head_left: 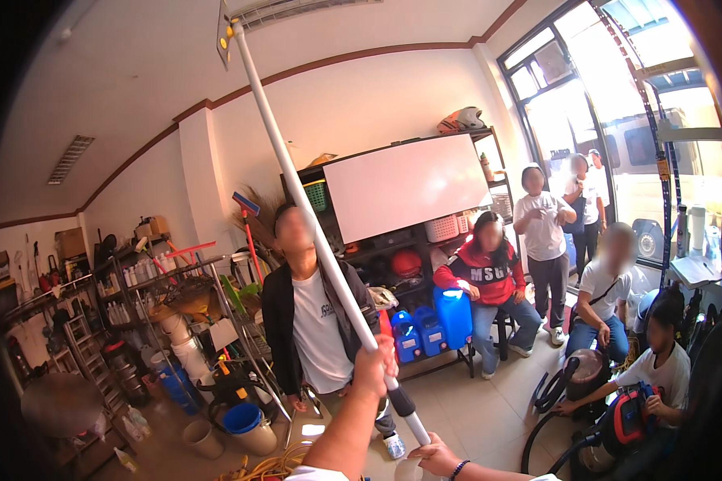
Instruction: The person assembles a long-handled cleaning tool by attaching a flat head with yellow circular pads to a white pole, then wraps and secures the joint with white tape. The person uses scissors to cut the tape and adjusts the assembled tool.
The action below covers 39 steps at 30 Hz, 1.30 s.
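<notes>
A long white extension pole (297, 188) slants from in front of me up to the ceiling. At its top sits a flat head (224, 36) with yellow fittings, seen nearly edge-on, close to a ceiling light. My left hand (375, 367) is wrapped round the pole just above a dark collar (402, 402). Lower down, my right hand (437, 456), with a dark beaded bracelet at the wrist, is closed at the pole's bottom end. Part of its grip is cut off by the lower edge.
A person in a dark jacket (313, 313) stands just beyond the pole. Others sit or stand to the right, near vacuum cleaners (627, 423). Blue jugs (452, 317) and a whiteboard (409, 186) are behind. Buckets (249, 425), a ladder (84, 353) and cluttered shelves fill the left.
</notes>
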Tool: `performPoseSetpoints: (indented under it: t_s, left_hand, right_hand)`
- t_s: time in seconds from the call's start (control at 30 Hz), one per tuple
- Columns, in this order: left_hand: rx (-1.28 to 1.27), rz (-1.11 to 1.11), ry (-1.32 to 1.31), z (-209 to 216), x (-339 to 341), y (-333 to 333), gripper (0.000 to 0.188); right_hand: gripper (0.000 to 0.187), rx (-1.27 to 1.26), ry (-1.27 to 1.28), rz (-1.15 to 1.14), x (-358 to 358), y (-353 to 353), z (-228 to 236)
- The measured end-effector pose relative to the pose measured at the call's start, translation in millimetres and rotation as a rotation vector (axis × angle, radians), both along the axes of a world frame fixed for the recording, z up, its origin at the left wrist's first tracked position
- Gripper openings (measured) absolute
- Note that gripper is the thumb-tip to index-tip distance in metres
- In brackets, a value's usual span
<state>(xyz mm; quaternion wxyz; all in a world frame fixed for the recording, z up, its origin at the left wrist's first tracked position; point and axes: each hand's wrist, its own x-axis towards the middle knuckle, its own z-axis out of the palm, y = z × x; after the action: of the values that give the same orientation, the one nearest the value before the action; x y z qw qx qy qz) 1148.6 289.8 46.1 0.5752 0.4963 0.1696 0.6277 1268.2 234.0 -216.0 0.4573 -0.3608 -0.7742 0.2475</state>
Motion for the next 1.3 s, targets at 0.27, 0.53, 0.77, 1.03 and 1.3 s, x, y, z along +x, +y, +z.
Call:
performPoseSetpoints:
  t_s: [0.27,0.53,0.77,1.03,1.3]
  left_hand:
    - [0.389,-0.65,0.018,173,-18,41,0.046]
    - [0.437,0.403,0.099,198,29,21,0.046]
    - [0.132,0.169,0.094,52,43,20,0.037]
    - [0.27,-0.411,0.099,97,-27,125,0.039]
    - [0.302,-0.219,-0.054,122,-36,214,0.04]
  right_hand:
    - [0.016,-0.717,0.435,0.209,52,-20,-46]
    - [0.013,-0.86,0.448,0.003,78,5,-62]
    - [0.017,-0.056,-0.201,-0.112,69,2,28]
    - [0.01,-1.07,0.874,0.071,28,89,-68]
    - [0.01,-0.49,-0.13,-0.381,8,197,-107]
